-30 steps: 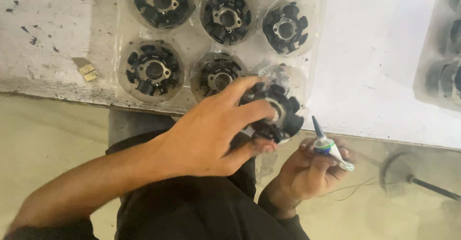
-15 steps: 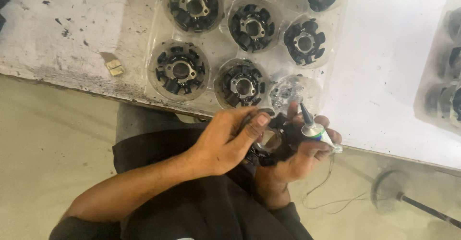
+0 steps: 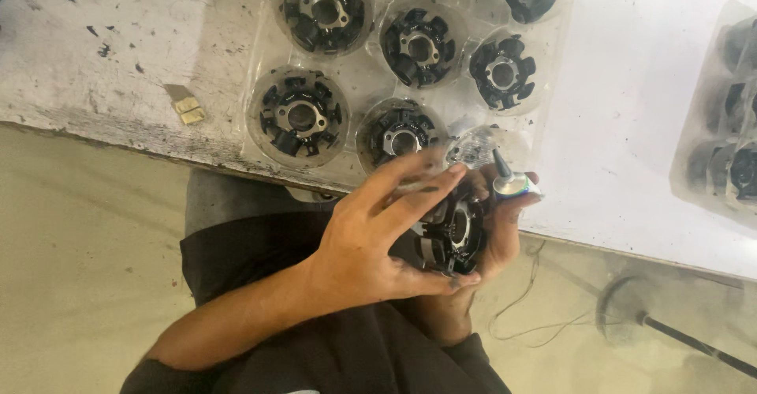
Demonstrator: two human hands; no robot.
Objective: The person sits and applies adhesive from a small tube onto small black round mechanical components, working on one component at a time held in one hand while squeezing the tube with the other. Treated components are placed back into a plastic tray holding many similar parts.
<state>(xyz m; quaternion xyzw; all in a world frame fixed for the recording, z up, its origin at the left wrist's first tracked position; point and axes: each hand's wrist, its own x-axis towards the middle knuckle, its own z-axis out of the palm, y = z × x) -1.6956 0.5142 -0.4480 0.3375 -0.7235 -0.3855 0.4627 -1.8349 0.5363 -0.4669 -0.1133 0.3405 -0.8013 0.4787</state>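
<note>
Black, ring-shaped, with wound poles around a central hole: the stator (image 3: 456, 235) sits between both hands, held on edge above the lap, just off the table (image 3: 118, 39) edge. The left hand (image 3: 371, 240) is spread, thumb under the rim and fingers over the top, gripping it from the near side. The right hand (image 3: 497, 232) cups it from behind and also pinches a small pointed tool (image 3: 509, 179), tip up, against the fingers. The stator's axis runs roughly level, its hole facing the left palm. The clear tray (image 3: 359, 114) lies directly beyond the hands; its nearest pocket (image 3: 477, 145) looks empty, the others each hold a stator. A second tray (image 3: 725, 126) lies far right. Thin wires (image 3: 520, 315) trail below.
</note>
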